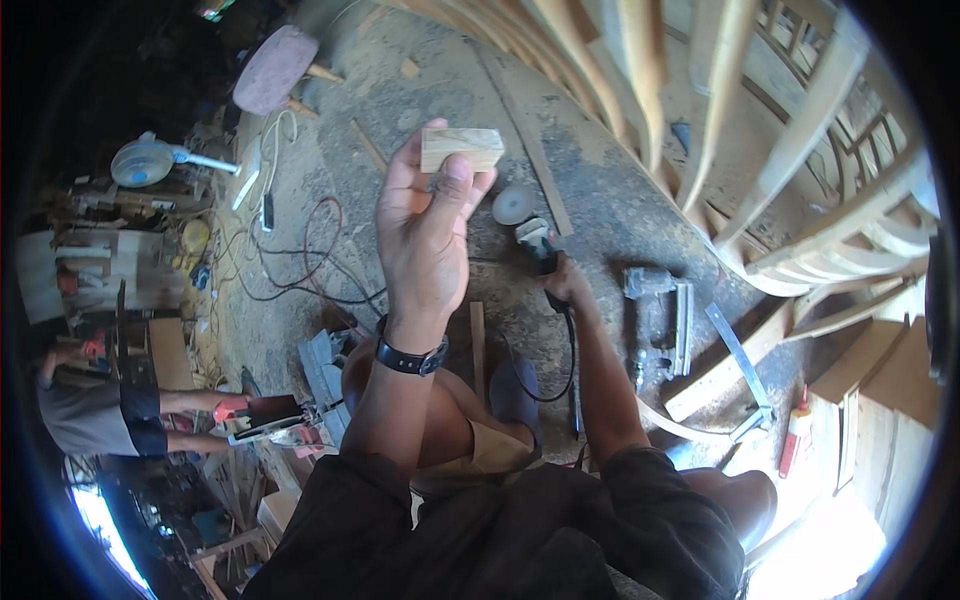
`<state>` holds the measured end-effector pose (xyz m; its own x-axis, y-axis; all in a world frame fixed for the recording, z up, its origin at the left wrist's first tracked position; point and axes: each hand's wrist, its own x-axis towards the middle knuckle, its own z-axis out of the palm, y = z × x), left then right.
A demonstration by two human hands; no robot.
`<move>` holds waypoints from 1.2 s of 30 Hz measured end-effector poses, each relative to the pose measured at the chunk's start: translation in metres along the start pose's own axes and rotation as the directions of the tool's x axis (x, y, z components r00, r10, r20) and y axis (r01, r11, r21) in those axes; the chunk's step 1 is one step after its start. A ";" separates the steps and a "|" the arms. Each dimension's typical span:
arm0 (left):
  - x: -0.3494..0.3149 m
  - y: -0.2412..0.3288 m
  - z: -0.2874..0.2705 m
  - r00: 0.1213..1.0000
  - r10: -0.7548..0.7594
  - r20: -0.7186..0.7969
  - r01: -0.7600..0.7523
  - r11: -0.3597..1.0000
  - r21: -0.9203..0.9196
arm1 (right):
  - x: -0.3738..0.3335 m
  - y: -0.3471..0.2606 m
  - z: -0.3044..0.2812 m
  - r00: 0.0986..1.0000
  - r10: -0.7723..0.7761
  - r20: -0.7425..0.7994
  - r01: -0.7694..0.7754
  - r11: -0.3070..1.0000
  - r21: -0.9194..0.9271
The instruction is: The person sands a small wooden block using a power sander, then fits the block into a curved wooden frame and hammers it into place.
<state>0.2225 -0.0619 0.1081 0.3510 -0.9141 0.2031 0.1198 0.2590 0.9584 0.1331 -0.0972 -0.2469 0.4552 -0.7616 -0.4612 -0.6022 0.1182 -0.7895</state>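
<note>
Raised in the middle of the view, my left hand (428,225) grips a small pale wooden block (460,148), thumb on its near face and fingers behind it. A dark watch is strapped round that wrist. Lower and to the right, my right hand (570,280) is wrapped round the body of an angle grinder (538,243), whose black cord runs down past my knee. The grinder's round disc (514,205) points up and left, apart from the block. Whether the disc is spinning I cannot tell.
Right of the grinder lies a nail gun (660,325), with a metal square (738,350) and a red-and-white bottle (796,435) beyond. Curved wooden pieces (720,120) stand at the upper right. Cords (320,260) cross the floor at left, near a fan (143,163) and a stool (277,70). A co-worker (100,415) handles a tool at left.
</note>
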 end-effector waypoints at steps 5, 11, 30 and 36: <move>-0.005 -0.007 0.028 0.996 0.030 0.081 -0.042 0.989 0.142 | -0.020 0.014 0.025 0.955 -0.094 -0.281 0.041 0.982 -0.187; -0.019 -0.022 0.051 0.981 0.034 0.189 -0.072 0.977 0.200 | -0.068 -0.016 -0.006 0.996 0.009 0.090 0.008 0.982 -0.188; -0.112 -0.174 0.171 0.789 -0.383 0.481 0.123 0.865 0.487 | -0.278 0.072 -0.285 0.864 -0.394 -0.314 0.471 0.854 0.223; -0.129 -0.248 0.256 0.658 -0.460 0.596 0.329 0.888 0.321 | -0.278 0.156 -0.292 0.768 -0.262 -0.585 0.374 0.924 0.077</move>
<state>-0.0901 -0.0884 -0.1039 -0.3777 -0.9068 -0.1874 -0.0767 -0.1710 0.9823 -0.2793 -0.0533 -0.1238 0.1236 -0.9883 0.0895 -0.3358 -0.1266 -0.9334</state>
